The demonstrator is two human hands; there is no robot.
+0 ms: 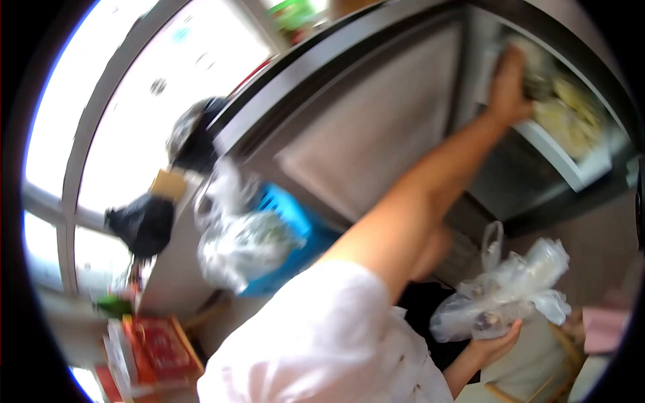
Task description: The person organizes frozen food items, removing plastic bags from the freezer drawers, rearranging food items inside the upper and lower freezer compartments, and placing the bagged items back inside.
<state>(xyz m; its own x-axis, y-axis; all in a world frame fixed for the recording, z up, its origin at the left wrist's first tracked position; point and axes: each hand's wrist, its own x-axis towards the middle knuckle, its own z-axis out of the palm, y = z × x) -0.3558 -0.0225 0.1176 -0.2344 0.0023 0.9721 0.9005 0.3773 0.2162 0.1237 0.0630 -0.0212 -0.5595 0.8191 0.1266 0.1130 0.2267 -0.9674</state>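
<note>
Up in the open drawer (pixel 561 158) of a fridge or freezer, my left hand (pixel 508 84) is closed around the side of a clear bag (pixel 536 70) with pale and greenish contents. Its fingertips are partly hidden and blurred. Beside that bag lies another bag (pixel 571 121) of yellowish pieces. Lower right, my right hand (pixel 496 346) holds a bundle of crumpled clear plastic bags (pixel 494 299) from below; some contents look dark, but I cannot make them out.
The appliance door (pixel 369 121) stands open left of my forearm. A blue basket (pixel 285 208) has a clear bag (pixel 248 245) against it. Further left are a black bag (pixel 141 225) and red boxes (pixel 158 349). A blurred skin-coloured shape (pixel 433 252) shows behind my forearm.
</note>
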